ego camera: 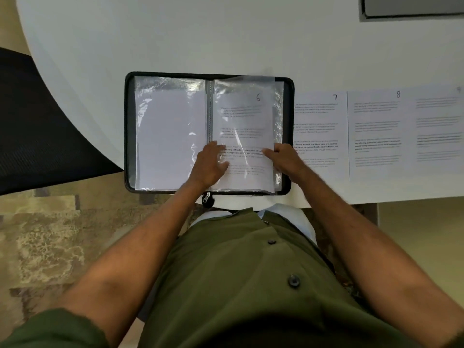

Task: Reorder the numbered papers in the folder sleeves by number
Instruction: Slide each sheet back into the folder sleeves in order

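One black zip folder point(128, 131) lying open near the desk's front edge, its zipper pull point(207, 197) hanging over that edge. Two clear sleeve pages showing: the left sleeve point(170, 136) holding a sheet turned blank side up, the right sleeve point(277, 109) taking the paper marked 6 point(247, 116). Paper 6 sitting partly in the right sleeve, slightly tilted, its top edge below the sleeve's top (how far inside cannot be told through the glare). Left hand point(209, 163) flat on the lower left part of paper 6, close to the folder's spine, fingers spread and fairly straight, pressing rather than gripping. Right hand point(285, 159) at the lower right edge of the same page, fingers point(270, 154) lying on the paper; whether the thumb pinches the sleeve edge cannot be told. Three loose papers in a row on the desk to the right of the folder, side by side toward the right edge: one marked 7 point(319, 131) just beside the folder, one marked 8 point(376, 131) next to it, then a third point(439, 129) whose number at the top corner is too faint to read. White desk point(175, 41) with a rounded left corner; a dark-framed panel point(411, 8) at the far right corner. One black mesh chair point(37, 126) left of the desk, patterned beige carpet point(50, 234) below. Green buttoned shirt point(251, 285) in the foreground
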{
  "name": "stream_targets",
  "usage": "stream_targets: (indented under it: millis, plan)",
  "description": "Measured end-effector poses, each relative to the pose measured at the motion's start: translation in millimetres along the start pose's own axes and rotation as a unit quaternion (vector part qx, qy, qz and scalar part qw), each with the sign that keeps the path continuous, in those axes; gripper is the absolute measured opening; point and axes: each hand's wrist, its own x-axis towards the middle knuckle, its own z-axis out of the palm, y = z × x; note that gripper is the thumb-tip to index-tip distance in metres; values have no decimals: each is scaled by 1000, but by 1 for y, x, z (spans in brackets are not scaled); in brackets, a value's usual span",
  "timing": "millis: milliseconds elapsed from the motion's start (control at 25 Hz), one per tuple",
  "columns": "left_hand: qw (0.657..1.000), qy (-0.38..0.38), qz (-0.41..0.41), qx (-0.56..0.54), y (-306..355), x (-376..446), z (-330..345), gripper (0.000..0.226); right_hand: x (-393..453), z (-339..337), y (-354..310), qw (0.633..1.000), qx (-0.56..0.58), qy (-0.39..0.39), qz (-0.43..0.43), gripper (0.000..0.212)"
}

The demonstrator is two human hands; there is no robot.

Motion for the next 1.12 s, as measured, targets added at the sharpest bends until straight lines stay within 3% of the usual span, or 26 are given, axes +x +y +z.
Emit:
stream_targets:
  millis: [120,200,280,400,600,960,1120]
  plan:
    - [996,-4,-36,-81,12,0,-17,47,-20,10,-25,996,89,20,-26,24]
    - [976,-25,-71,-203,20,-6,-33,38,-36,26,-48,985,169,20,-28,21]
    - [944,-42,-89,-314,27,-13,-49,34,-46,45,-66,974,226,-10,-30,23]
    - [914,-17,-93,-394,30,-22,-75,42,-55,78,-87,962,252,-94,-36,36]
    - [914,33,-111,-390,-4,-33,-108,69,-63,123,-112,960,139,-217,-111,57]
    - [882,86,-231,-401,-70,-45,-121,93,-37,171,-95,953,-48,-276,-111,57]
    - [904,158,-249,-310,-85,-47,-106,48,-25,173,-77,946,-128,-269,-127,55]
